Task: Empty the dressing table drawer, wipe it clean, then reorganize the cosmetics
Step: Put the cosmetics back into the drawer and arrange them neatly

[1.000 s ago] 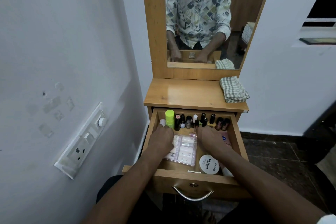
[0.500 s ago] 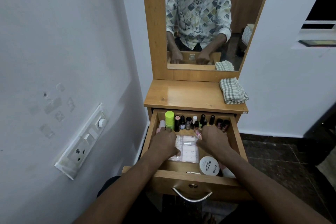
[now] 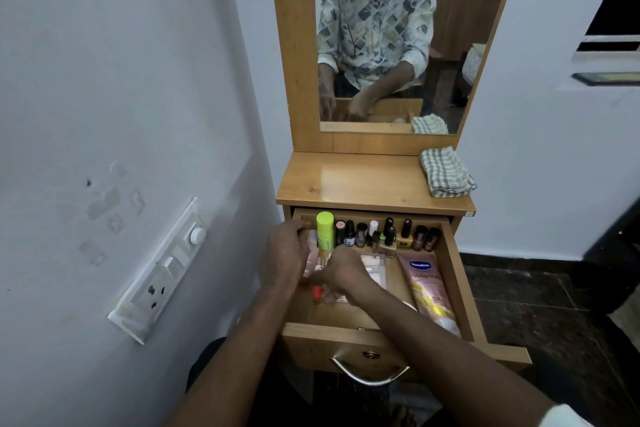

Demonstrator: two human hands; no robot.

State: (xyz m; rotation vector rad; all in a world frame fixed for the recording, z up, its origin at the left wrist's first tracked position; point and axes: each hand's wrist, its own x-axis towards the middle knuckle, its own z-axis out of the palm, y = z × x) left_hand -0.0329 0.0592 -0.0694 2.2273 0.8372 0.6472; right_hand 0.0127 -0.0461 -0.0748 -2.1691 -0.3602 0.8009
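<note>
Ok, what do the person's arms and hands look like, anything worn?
The left hand and right hand are bare, no gloves. Forearms are uncovered; a pale sleeve edge shows at the right elbow. The mirror shows a patterned shirt with rolled sleeves.

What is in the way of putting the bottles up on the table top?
Nothing visible. The drawer is open, and the top is bare behind the bottles. Only a folded cloth lies at its right end.
</note>
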